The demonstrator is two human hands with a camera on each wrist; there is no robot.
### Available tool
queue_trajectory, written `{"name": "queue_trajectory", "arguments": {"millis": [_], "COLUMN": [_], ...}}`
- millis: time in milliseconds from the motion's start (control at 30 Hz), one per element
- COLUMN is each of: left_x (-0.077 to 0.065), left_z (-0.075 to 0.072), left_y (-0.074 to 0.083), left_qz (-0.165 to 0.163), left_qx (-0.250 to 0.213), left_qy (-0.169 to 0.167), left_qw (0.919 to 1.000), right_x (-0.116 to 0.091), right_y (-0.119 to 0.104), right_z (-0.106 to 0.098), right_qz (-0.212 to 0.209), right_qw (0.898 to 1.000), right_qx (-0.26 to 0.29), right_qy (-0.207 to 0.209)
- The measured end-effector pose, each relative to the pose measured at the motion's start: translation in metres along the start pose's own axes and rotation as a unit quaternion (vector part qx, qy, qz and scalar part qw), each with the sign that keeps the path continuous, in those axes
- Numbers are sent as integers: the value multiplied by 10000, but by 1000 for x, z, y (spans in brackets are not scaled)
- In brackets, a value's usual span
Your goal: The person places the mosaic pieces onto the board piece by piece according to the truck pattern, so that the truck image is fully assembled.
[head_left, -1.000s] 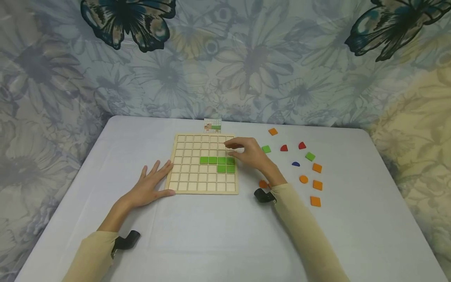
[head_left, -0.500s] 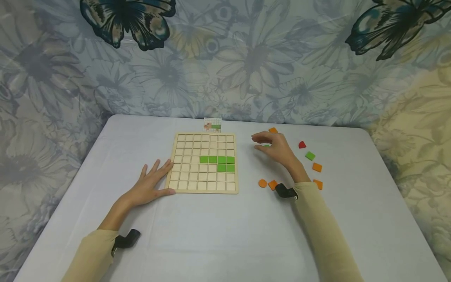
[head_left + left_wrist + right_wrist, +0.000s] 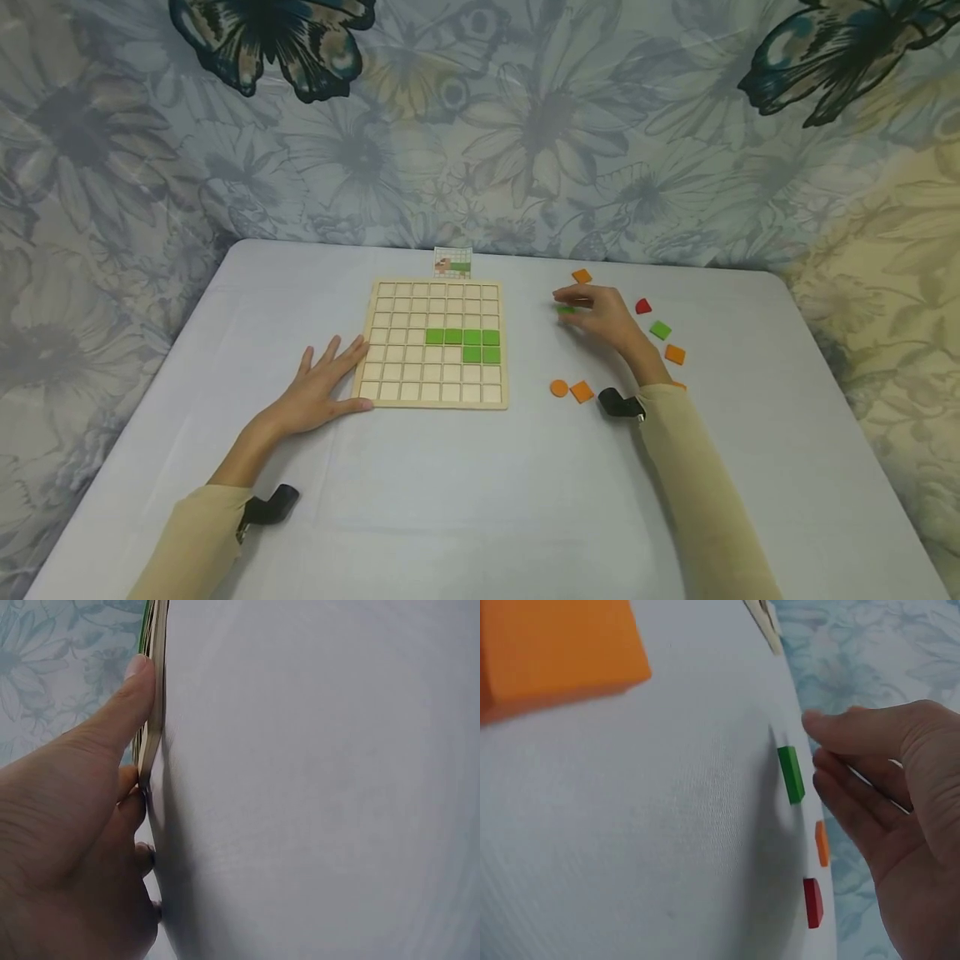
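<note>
A wooden grid board (image 3: 412, 372) lies on the white table with several green square tiles (image 3: 472, 337) set in its cells. Along its left edge and lower corner rests my left hand (image 3: 315, 396), fingers spread; the left wrist view has the thumb against the board's side (image 3: 156, 712). To the right of the board, my right hand (image 3: 606, 318) hovers over a loose green tile (image 3: 566, 310). Thumb and fingers are apart with nothing between them. In the right wrist view that green tile (image 3: 791, 775) lies on the table beside the fingertips.
A small printed card (image 3: 452, 263) lies behind the board. Loose pieces on the right include a red piece (image 3: 642, 307), another green square (image 3: 660, 330), an orange square (image 3: 675, 355) and an orange disc (image 3: 558, 388). The right arm hides some pieces. Patterned cloth (image 3: 540, 150) hangs behind.
My right hand has moved right, from the board's upper right corner to above the loose green tile, and has come lower. The left hand has stayed at the board's edge.
</note>
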State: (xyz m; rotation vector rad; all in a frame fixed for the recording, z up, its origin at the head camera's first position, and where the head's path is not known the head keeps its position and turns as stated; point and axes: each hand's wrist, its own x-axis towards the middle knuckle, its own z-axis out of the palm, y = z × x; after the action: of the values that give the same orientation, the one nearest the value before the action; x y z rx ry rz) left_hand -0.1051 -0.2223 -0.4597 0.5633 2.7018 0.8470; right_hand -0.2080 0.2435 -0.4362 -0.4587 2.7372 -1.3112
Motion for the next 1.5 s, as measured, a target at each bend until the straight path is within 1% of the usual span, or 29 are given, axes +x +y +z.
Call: {"name": "queue_trajectory", "arguments": {"millis": [133, 233, 400, 567, 667, 1000, 1300, 1500], "left_x": [0, 1, 0, -1, -1, 1, 0, -1], "left_z": [0, 0, 0, 0, 0, 2, 1, 0], "left_y": [1, 1, 0, 1, 1, -2, 0, 0], "left_qz": [7, 49, 33, 19, 30, 51, -16, 3], "left_qx": [10, -22, -9, -33, -41, -57, -25, -1], "left_qy": [30, 44, 23, 4, 19, 55, 24, 31], "left_qw": [10000, 10000, 10000, 10000, 10000, 10000, 10000, 10000], "right_x": [-1, -1, -1, -1, -2, 0, 1, 1], "right_y": [4, 5, 3, -1, -5, -21, -33, -44], "right_z": [-3, -4, -3, 0, 1, 9, 25, 37], "right_qz": [46, -41, -291, -186, -141, -216, -759, -846], "right_qw": [9993, 9978, 9964, 9958, 9962, 9964, 9954, 9944], "right_qx": [-351, -600, -697, -775, -749, -728, -273, -186], "right_qy": [-153, -268, -381, -449, -418, -388, -512, -601]}}
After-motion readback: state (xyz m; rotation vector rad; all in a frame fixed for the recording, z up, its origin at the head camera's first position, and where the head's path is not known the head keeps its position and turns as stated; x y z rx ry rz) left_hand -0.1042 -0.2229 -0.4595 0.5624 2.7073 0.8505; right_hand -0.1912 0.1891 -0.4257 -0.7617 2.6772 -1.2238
